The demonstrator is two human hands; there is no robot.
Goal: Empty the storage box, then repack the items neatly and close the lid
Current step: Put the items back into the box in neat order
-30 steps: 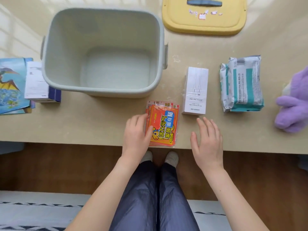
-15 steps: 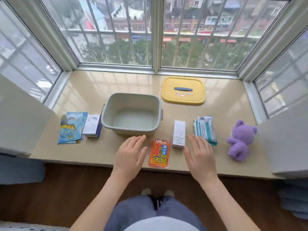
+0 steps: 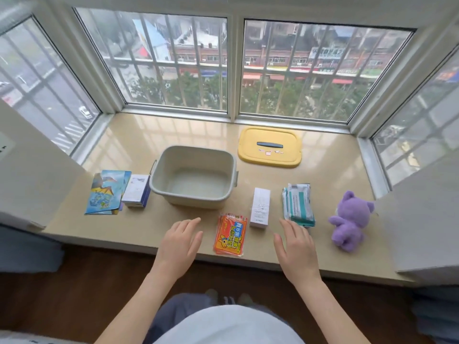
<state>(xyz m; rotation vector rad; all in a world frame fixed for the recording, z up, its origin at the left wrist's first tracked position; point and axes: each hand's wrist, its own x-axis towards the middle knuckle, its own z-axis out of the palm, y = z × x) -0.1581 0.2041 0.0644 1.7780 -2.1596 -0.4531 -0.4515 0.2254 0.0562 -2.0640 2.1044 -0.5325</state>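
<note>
Glossy sill (image 3: 139, 150); seemingly plastic box (image 3: 173, 194).

Head-worn, forward-down over windowsill (image 3: 139, 234)

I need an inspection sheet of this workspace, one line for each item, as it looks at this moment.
Surface: beige window ledge, glossy, with reflections.
Job's things: storage box empty; yellow lid off, behind it to the right.
Unpacked items: picture booklets, blue-white box, orange packet, white carton, teal wipes pack, purple plush toy.
Clutter: nothing seen.
Hands: left hand and right hand open, holding nothing, either side of the orange packet.
Cables: nothing seen.
Surroundings: barred windows on three sides, wooden floor below.
</note>
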